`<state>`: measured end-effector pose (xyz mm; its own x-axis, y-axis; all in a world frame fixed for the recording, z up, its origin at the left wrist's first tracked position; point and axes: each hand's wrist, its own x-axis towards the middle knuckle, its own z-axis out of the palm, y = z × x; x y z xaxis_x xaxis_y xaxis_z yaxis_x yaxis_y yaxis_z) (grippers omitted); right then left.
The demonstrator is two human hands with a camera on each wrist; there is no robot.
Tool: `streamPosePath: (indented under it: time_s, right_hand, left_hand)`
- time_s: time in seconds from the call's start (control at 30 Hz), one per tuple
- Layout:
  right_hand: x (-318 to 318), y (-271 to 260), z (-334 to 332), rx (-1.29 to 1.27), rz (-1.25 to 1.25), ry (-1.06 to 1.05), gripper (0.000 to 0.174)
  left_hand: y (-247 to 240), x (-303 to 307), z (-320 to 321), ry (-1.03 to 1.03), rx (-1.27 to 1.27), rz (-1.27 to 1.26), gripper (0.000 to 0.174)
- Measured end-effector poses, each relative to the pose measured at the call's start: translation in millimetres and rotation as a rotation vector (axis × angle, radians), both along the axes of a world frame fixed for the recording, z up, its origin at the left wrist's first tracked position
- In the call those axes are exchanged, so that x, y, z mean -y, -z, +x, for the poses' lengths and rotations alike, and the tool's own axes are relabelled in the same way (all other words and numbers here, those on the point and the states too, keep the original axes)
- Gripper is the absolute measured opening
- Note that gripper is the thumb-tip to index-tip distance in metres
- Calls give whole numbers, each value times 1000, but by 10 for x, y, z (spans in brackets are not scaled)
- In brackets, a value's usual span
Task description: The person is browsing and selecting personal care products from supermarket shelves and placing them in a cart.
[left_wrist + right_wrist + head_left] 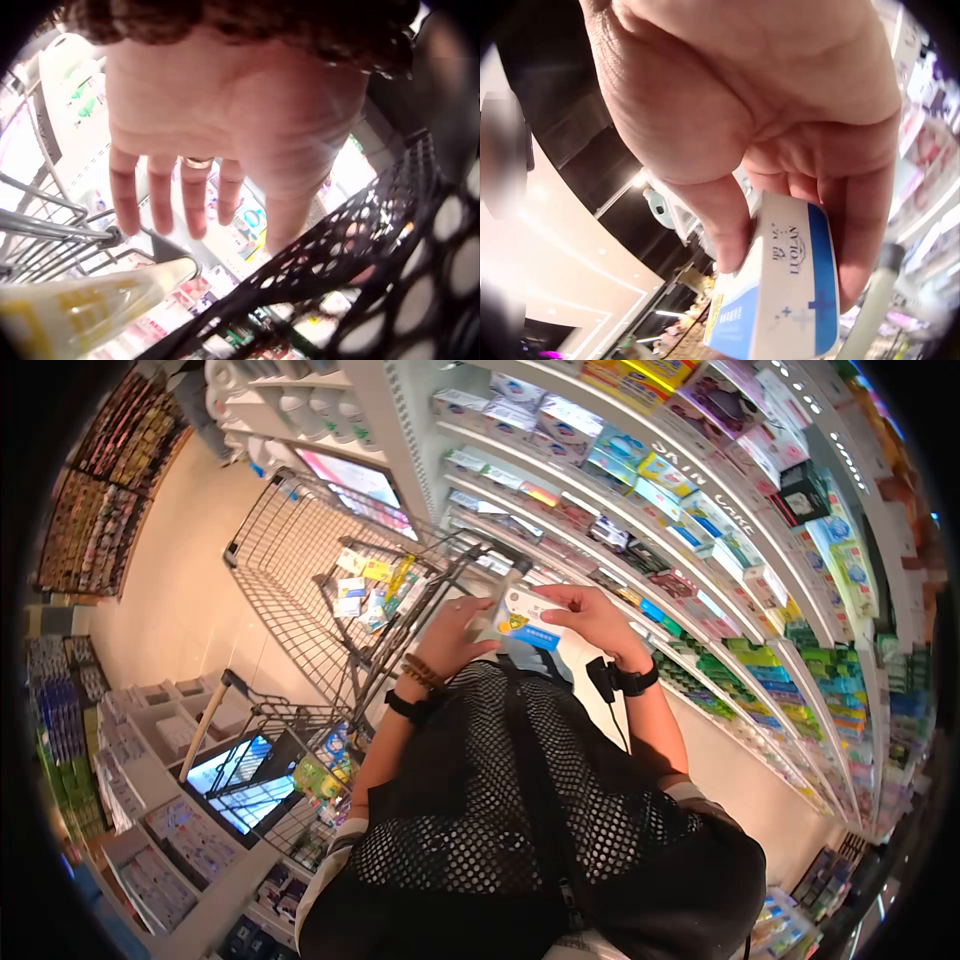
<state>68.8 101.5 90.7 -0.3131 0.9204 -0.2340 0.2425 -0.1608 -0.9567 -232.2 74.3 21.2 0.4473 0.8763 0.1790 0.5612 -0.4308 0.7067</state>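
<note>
The box [526, 622] is located between the two hands, in the grip of the right hand [595, 622], and is suspended close to the cart's handle [492, 622]; contact between box and handle cannot be confirmed. In the head view, the box extends from the right fingers toward the left hand [450, 635]. Its long axis appears to run crosswise from one hand to the other, sloping slightly down to the right, with a printed face turned up toward the wearer. Right fingers: drawn in to the thickness of the box, with the thumb [727, 232] on one side and the fingers on the opposite side; the portion beyond the thumb tip projects away from the palm, uncovered. Left fingers: extended, slightly spread, holding nothing; they are near the free end of the box, and the left wrist view shows no box against them. The governing relation is therefore judged to be lateral: the right hand carries the box on the side of the shelves [650, 510], while the free end points toward the left hand, which is nearer to the cart [285, 550] and the packages [350, 598] inside it.
</note>
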Motion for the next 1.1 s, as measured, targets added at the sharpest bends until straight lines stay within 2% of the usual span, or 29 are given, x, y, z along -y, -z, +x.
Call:
streamPosePath:
  time_s: [0.03,0.07,0.1,0.17,0.2,0.27,0.33,0.5,0.57,0.77,0.97,1.1]
  right_hand:
    - [-76,37,144,17,102,117,46]
    - [-129,-59,337,324,202,228,40]
    - [-146,-121,535,421,435,365,38]
    - [-266,-102,887,491,590,610,36]
    - [-297,-45,1121,553,691,657,36]
    - [-334,-37,1441,609,793,702,36]
    - [-348,-96,1626,780,938,754,38]
    - [-495,-36,1890,885,922,689,41]
    - [-542,-12,1959,1041,948,607,41]
    - [-526,-96,2022,1096,917,596,42]
    - [-520,-206,2025,1163,835,546,43]
    - [-504,-356,2014,1185,866,486,42]
  left_hand:
    - [12,22,-79,-53,-118,4,78]
    - [190,13,-155,-43,-186,-73,78]
    - [388,-7,-176,-32,-257,-147,78]
    - [467,37,-260,-16,-445,-521,68]
    - [461,45,-238,-3,-443,-514,68]
    - [396,65,-235,44,-431,-736,57]
    - [197,48,-209,68,-388,-693,53]
    - [124,26,-203,76,-337,-665,48]
    - [193,26,-227,67,-349,-649,47]
    - [391,26,-282,62,-368,-631,43]
    - [241,65,-233,52,-333,-654,40]
    - [309,50,-261,44,-322,-653,39]
